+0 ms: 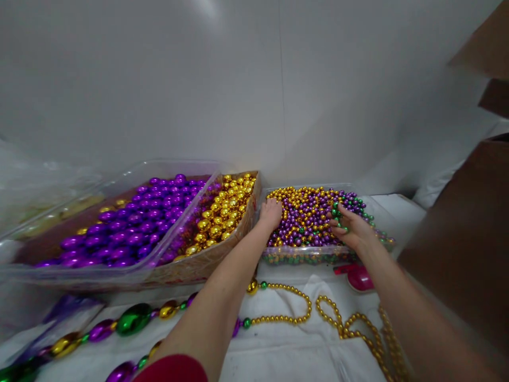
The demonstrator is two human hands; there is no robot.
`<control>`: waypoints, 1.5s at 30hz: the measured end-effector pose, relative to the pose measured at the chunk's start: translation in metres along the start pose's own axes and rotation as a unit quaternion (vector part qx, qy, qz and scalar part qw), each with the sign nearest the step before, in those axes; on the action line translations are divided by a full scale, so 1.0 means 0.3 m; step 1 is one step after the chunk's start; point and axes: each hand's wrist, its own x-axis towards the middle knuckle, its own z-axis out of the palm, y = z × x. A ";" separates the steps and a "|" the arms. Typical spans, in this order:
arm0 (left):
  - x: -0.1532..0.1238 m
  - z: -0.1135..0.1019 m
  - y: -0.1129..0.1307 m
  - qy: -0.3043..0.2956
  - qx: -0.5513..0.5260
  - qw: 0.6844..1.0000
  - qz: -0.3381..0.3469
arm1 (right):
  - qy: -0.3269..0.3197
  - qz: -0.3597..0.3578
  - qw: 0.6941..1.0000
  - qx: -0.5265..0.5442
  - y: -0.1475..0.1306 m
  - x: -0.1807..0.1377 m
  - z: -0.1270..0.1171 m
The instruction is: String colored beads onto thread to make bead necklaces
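A multicoloured strand (134,319) lies assembled on the near white cloth (274,353), while small beads (296,216) remain loose in the far clear tray (308,250), where the right hand (352,228) curls around green beads (335,211) and the left hand (271,214) reaches in, fingertips hidden, grip indeterminable.

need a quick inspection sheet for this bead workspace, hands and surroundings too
Surface: white covering, wrinkled in places
Job's things: small mixed beads in a clear tray; large purple beads in a clear bin; gold beads in a cardboard box
Clutter: necklace of large beads, gold strand, red object
Hands: left hand at the tray's left end, fingertips unclear; right hand cupped at its right side, green beads at the fingers, grip unclear
Cables: nothing seen
Surroundings: pale wall behind; blurred brown shape at right
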 end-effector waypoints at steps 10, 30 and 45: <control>-0.018 -0.023 0.019 -0.008 -0.352 0.928 -0.120 | -0.004 0.003 1.000 -0.005 -0.004 -0.004 0.008; -0.120 -0.102 0.046 -0.085 -0.848 0.453 -0.263 | -0.016 -0.013 0.999 -0.030 0.001 -0.006 0.001; -0.143 -0.098 0.048 -0.136 -0.838 0.470 -0.241 | 0.001 -0.023 0.997 -0.068 0.010 0.000 -0.003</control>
